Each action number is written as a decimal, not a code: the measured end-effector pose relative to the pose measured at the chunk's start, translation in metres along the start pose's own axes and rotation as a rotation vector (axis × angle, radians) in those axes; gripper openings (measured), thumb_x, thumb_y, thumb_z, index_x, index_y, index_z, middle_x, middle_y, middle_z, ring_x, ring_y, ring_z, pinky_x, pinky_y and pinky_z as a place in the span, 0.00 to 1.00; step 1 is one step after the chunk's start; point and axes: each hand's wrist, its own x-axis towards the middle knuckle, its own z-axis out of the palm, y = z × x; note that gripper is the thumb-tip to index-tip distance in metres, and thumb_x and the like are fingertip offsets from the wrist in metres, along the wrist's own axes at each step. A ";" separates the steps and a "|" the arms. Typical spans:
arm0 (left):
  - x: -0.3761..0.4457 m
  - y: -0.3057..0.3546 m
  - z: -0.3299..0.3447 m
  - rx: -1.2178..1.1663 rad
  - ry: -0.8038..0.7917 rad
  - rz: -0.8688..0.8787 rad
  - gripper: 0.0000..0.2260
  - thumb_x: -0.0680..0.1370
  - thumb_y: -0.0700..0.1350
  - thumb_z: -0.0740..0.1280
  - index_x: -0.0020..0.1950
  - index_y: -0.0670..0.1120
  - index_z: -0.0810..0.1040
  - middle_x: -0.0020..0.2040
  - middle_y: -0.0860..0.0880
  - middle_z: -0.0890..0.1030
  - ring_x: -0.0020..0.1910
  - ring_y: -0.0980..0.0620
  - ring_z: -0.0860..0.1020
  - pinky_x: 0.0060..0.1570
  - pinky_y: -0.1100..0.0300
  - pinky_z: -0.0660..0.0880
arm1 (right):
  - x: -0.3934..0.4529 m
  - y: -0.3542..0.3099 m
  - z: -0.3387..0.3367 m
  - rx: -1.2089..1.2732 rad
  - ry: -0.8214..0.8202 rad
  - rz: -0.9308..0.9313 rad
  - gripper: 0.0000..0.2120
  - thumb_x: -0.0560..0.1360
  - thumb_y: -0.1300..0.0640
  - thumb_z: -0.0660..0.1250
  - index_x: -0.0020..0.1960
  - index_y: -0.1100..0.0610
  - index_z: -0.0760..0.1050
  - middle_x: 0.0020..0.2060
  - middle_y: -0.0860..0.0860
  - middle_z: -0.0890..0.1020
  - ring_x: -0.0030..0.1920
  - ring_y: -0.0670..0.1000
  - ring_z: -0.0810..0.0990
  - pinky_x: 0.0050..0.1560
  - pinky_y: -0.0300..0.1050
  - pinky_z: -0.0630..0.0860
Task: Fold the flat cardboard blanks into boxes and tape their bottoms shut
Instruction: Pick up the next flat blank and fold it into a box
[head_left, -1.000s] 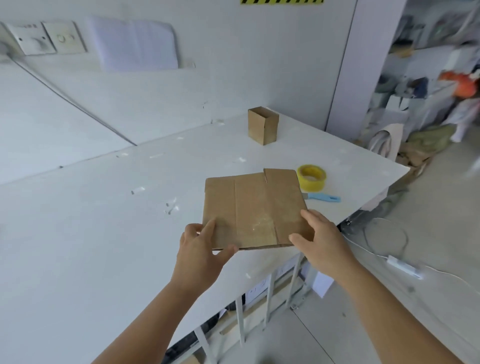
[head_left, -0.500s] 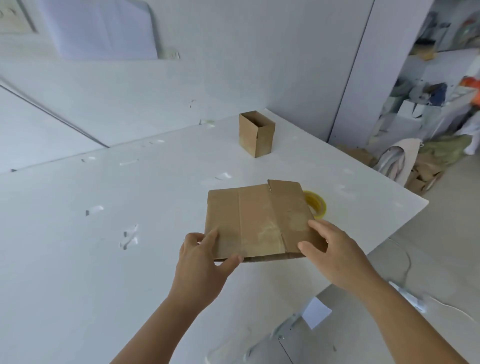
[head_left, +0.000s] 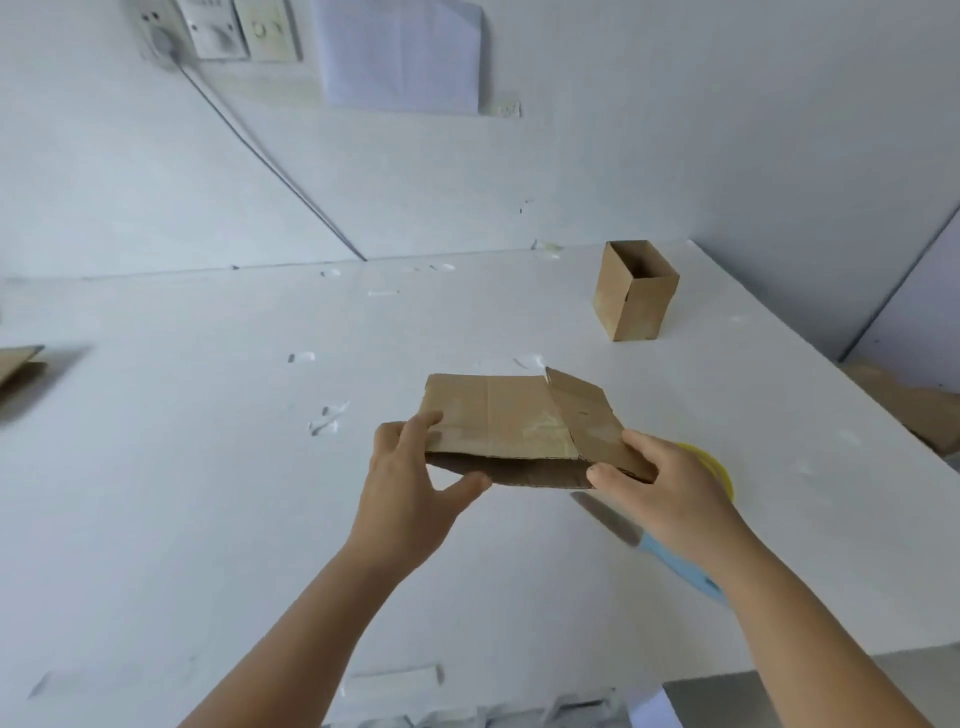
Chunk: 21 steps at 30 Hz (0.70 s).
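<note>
Both hands, left hand (head_left: 410, 483) and right hand (head_left: 660, 483), grip the blank (head_left: 509, 421), hiding seemingly a tape roll (head_left: 719, 467).

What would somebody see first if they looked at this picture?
First, the flat cardboard blank in the middle, gripped by the left hand and the right hand just above the white table. Next, a finished open box standing far right. A yellow tape roll peeks out behind the right hand.
</note>
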 end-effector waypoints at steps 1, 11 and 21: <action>-0.006 0.007 0.004 -0.041 0.039 -0.020 0.34 0.70 0.51 0.75 0.72 0.52 0.63 0.61 0.56 0.65 0.54 0.55 0.72 0.51 0.64 0.68 | 0.002 0.003 -0.006 -0.003 -0.019 -0.023 0.06 0.73 0.47 0.68 0.47 0.48 0.77 0.40 0.44 0.80 0.41 0.41 0.77 0.38 0.31 0.71; -0.040 0.058 0.014 -0.265 0.269 -0.112 0.37 0.77 0.40 0.65 0.78 0.55 0.46 0.63 0.59 0.69 0.53 0.61 0.76 0.47 0.67 0.73 | 0.003 0.012 -0.029 -0.059 -0.065 -0.172 0.11 0.78 0.45 0.59 0.52 0.46 0.78 0.37 0.40 0.79 0.37 0.38 0.75 0.34 0.25 0.66; -0.052 0.067 -0.002 -0.052 0.204 -0.183 0.19 0.73 0.35 0.58 0.46 0.59 0.79 0.40 0.63 0.81 0.33 0.55 0.80 0.32 0.67 0.75 | -0.023 -0.008 0.003 0.126 -0.200 -0.240 0.18 0.77 0.46 0.62 0.65 0.50 0.75 0.55 0.41 0.80 0.53 0.39 0.75 0.52 0.33 0.68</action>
